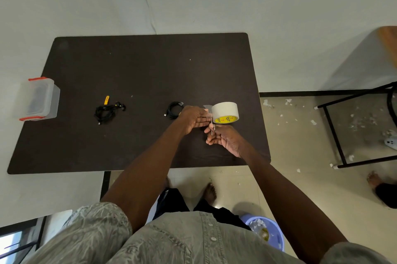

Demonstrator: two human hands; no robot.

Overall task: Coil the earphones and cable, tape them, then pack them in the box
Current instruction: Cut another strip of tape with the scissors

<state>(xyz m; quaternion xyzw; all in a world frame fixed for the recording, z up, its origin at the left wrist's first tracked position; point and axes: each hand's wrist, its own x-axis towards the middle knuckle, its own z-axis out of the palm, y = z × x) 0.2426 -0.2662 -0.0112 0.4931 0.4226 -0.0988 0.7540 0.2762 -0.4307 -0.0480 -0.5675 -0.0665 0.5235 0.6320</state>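
Clear plastic with red-orange latches — that is the storage box (pixel 37 98) I see farthest left, hanging partly over the edge of the dark brown table (pixel 139 66), well apart from both hands. Moving right, the black earphones (pixel 107 111) lie in a loose tangle on the table, a yellow tie strap (pixel 106 100) just beside them at the far side. Further right sits the coiled black cable (pixel 174 110), a neat ring lying flat, just beside the knuckles of the left hand (pixel 194 119) and partly hidden by it.

The left hand is stretched out with its fingers nearly straight, the fingertips (pixel 205 118) meeting a short strip of tape (pixel 211 120) that comes down off the roll. I cannot tell whether they pinch the strip or merely press against it. The tape roll (pixel 226 112) — pale, with a yellow printed core — stands on its edge just past those fingertips, on the table.

The right hand (pixel 225 138) is nearer to me, fingers curled, thumb and forefinger closed on the lower end of the strip, which runs up from them towards the roll. The strip looks thin and edge-on from here.

Off the table to the right, a black metal chair frame (pixel 335 132) stands on the tiled floor (pixel 290 134) among white paper scraps, and a blue bin (pixel 272 233) sits near my right elbow.
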